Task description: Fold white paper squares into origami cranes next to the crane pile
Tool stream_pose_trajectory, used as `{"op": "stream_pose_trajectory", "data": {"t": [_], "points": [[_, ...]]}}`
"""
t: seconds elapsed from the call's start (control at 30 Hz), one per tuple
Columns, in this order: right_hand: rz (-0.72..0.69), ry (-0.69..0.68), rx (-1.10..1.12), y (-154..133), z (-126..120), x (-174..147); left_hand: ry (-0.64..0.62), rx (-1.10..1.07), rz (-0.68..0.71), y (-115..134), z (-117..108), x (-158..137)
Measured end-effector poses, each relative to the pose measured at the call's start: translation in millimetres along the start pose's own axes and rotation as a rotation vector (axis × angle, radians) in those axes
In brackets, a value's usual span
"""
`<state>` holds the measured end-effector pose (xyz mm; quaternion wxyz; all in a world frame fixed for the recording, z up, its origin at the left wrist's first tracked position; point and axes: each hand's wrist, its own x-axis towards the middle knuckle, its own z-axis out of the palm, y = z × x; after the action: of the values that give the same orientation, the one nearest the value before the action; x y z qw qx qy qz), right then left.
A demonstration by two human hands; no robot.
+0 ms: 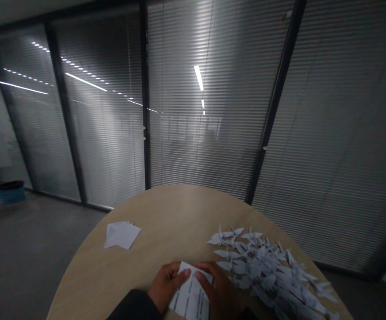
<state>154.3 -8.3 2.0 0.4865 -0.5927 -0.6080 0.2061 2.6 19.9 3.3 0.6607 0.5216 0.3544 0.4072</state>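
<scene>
A sheet of white paper point(190, 298) with lines of dark print is held between my two hands, low at the near side of the table. My left hand point(166, 284) pinches its left upper edge, thumb on top. On the other side my right hand point(220, 289) grips the right upper edge, its thumb close to the left one. Just right of my right hand lies a heap of folded paper cranes point(269, 266), some touching and overlapping. The paper's lower end runs out of view.
A small stack of white paper squares point(122, 234) lies on the left of the round wooden table point(179, 204). Glass partitions with blinds point(206, 146) stand behind the table's far edge. A blue bucket point(10, 193) with a black liner is on the floor at far left.
</scene>
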Motion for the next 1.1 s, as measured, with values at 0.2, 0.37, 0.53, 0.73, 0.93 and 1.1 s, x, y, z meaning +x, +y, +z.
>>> {"op": "stream_pose_trajectory", "data": {"t": [0.2,0.37,0.53,0.73,0.93,1.1], "points": [[0.123,0.04,-0.028,-0.2,-2.1,1.9,0.067,-0.052,0.042,-1.0,-2.4,3.2],[0.167,0.102,-0.009,1.2,-3.0,2.9,0.073,-0.073,0.041,1.0,-3.3,2.7],[0.15,0.092,0.0,6.7,-3.2,2.3,0.104,-0.117,0.004,4.9,-2.1,1.0],[0.103,0.117,-0.03,1.0,-4.4,1.2,0.093,-0.229,-0.03,12.5,4.1,-1.9],[-0.279,0.043,-0.151,15.1,-2.7,-0.1,0.135,-0.22,-0.048,12.7,1.6,-0.8],[-0.735,0.15,-0.244,12.4,-4.2,-0.2,0.205,-0.169,-0.066,8.6,-3.5,2.8]]}}
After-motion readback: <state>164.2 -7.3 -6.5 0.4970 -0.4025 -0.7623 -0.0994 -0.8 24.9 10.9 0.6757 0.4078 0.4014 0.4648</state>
